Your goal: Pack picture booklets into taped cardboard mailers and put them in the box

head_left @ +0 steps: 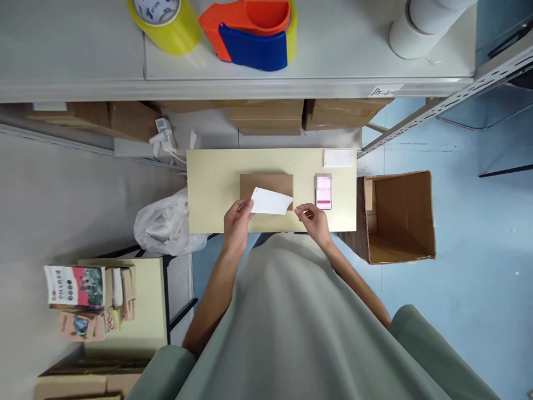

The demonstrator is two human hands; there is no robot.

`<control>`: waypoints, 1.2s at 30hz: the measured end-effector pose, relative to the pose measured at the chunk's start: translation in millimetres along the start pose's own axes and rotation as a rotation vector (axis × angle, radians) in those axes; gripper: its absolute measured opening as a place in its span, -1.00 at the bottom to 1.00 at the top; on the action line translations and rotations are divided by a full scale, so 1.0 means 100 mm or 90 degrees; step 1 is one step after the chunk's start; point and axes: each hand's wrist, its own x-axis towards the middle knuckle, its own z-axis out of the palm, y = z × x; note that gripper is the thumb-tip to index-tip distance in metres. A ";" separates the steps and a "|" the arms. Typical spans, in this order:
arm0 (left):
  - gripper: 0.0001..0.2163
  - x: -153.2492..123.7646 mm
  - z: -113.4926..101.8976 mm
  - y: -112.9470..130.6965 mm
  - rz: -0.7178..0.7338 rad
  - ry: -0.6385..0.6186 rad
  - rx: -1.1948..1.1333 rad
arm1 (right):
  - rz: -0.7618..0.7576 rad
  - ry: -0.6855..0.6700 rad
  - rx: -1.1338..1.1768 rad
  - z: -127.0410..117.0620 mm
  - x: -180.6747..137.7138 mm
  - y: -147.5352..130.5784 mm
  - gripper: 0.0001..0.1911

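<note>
White slip (pixel 270 201) held over the front part of a brown box (pixel 266 182), mid-bench toward the front edge. Left hand (pixel 238 222) pinches the slip's left end; right hand (pixel 315 225) has its fingertips drawn together beside the curled right end, contact or grip cannot be told. Judgement: keep the left pinch light, the slip taut, and work the curled corner slowly to avoid creasing. Cream bench (pixel 216 189): phone (pixel 323 191) near the right edge, white stack (pixel 337 158) at the back right corner. Open carton (pixel 400 216) beyond the right edge, on blue floor (pixel 470 222); shelf (pixel 353 44) behind the back edge.
</note>
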 end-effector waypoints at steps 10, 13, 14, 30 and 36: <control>-0.66 -0.04 -0.02 -0.02 -0.007 -0.011 -0.026 | 0.018 -0.066 0.083 0.14 0.16 0.08 -0.50; -0.65 -0.02 -0.04 -0.05 0.000 -0.023 -0.010 | 0.004 -0.065 0.103 0.16 0.16 0.07 -0.56; -0.65 -0.01 -0.04 -0.06 0.001 -0.026 -0.008 | 0.000 -0.063 0.107 0.16 0.16 0.06 -0.58; -0.61 0.16 -0.12 -0.29 -0.024 -0.010 0.004 | -0.011 -0.035 0.020 0.13 0.09 -0.07 -0.74; -0.59 0.24 -0.18 -0.41 0.015 0.021 0.063 | -0.013 -0.049 -0.013 0.19 0.11 -0.11 -0.73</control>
